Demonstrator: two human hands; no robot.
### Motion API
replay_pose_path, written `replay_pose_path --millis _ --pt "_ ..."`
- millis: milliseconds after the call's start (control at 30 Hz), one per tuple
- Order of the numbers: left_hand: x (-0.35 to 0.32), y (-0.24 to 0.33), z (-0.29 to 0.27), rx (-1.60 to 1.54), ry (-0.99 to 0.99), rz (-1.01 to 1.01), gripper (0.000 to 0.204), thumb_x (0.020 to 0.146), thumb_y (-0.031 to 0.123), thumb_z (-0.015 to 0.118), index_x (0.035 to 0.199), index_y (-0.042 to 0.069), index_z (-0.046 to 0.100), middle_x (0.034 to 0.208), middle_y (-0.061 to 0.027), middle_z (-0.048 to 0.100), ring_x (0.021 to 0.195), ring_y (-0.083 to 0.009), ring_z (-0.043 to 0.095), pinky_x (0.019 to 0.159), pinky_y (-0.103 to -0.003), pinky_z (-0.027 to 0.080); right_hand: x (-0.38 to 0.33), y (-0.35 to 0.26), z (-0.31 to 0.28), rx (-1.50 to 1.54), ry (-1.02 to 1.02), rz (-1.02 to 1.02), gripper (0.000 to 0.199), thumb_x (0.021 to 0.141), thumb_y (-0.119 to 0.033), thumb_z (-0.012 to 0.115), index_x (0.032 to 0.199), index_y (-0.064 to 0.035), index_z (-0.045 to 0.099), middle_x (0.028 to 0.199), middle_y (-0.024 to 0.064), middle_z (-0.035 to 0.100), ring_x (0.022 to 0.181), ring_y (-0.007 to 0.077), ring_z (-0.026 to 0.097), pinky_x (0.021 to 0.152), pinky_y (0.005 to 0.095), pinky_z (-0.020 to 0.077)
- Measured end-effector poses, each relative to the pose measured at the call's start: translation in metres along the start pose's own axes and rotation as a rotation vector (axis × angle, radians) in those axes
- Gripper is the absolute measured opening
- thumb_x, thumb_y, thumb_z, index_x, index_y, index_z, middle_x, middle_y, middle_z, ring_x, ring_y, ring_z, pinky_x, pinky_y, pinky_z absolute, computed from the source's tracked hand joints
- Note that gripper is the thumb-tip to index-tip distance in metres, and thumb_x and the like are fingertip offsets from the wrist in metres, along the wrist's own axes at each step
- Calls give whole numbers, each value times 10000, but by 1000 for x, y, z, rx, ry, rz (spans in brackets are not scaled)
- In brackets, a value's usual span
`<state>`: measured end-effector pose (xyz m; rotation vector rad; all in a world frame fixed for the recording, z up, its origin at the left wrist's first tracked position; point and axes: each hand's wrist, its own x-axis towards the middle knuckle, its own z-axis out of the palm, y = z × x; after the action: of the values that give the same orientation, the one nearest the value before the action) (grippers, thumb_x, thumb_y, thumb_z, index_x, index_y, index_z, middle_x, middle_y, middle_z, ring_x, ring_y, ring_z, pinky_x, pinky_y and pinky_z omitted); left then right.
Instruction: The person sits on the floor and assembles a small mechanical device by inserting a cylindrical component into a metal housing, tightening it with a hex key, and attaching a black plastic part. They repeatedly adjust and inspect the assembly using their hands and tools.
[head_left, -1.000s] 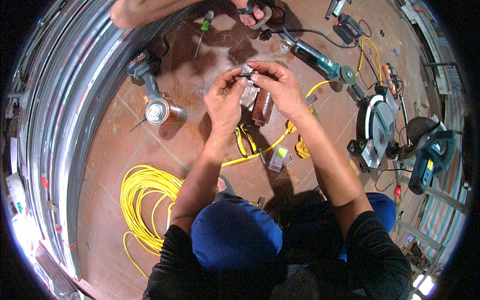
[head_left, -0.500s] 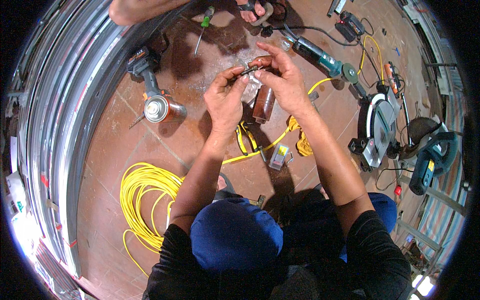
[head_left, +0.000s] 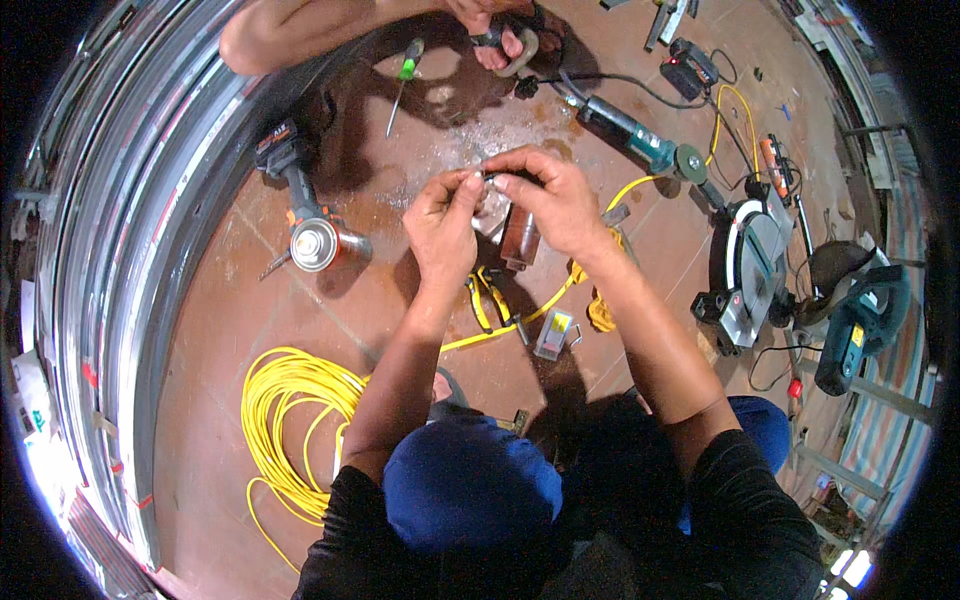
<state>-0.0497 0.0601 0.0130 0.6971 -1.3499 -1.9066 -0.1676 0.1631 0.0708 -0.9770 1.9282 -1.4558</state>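
Note:
My left hand (head_left: 443,225) and my right hand (head_left: 560,205) meet over the tiled floor. Thumbs and fingers of both pinch a small dark metal piece (head_left: 488,178), mostly covered by the fingertips, so its exact kind is hidden. Just beneath my right hand is a brown cylindrical piece (head_left: 520,240) with a narrower end. Black-and-yellow pliers (head_left: 486,300) lie below my wrists, their jaws partly hidden. Beside them a small clear plastic box (head_left: 553,334) rests close to the yellow hose (head_left: 470,340).
On the left stand a spray can (head_left: 316,245) and a cordless drill (head_left: 290,165), beside long metal profiles (head_left: 120,250). Coiled hose (head_left: 270,420) lies lower left. Rightward are an angle grinder (head_left: 630,135) and a mitre saw (head_left: 755,260). A screwdriver (head_left: 406,75) lies near another person's foot (head_left: 500,48).
The small dark piece has turned and is now more covered by my fingers. My right hand's raised fingers have curled in. The other person's arm reaches further into view.

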Motion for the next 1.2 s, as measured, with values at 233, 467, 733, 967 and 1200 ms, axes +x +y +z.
replay_pose_path --millis 233,467,733,967,1200 --pt "2 -3 2 418 -90 30 261 1052 268 583 1012 28 677 748 -9 621 678 -87 569 607 -252 476 -1 1 4 -186 32 -229 161 903 -81 649 1031 -9 715 1001 137 692 962 293 673 880 380 518" --pt "0 0 8 -194 -98 -523 368 1067 325 487 765 115 506 570 12 470 478 -76 393 445 -253 304 -4 1 3 -242 35 -230 180 930 -135 659 1060 -26 716 985 152 696 961 327 670 860 401 525" --pt "-8 -7 7 738 -62 299 326 1045 269 536 898 -12 612 749 -272 610 704 -478 618 618 -512 468 -7 0 10 -498 74 89 420 1004 -372 577 886 23 658 744 210 629 695 327 647 648 447 474" --pt "-10 2 16 621 18 274 395 1057 324 513 820 10 555 594 -146 527 555 -292 576 526 -445 430 -9 -1 8 -314 41 64 409 1001 -356 590 854 24 619 722 194 607 676 319 600 649 429 468" --pt "-5 8 16 -259 -28 -688 396 1060 427 499 761 168 474 539 47 397 414 -87 344 385 -267 276 -7 8 -3 -364 -15 -221 256 932 -266 673 975 -15 646 942 207 659 911 407 646 784 473 504"
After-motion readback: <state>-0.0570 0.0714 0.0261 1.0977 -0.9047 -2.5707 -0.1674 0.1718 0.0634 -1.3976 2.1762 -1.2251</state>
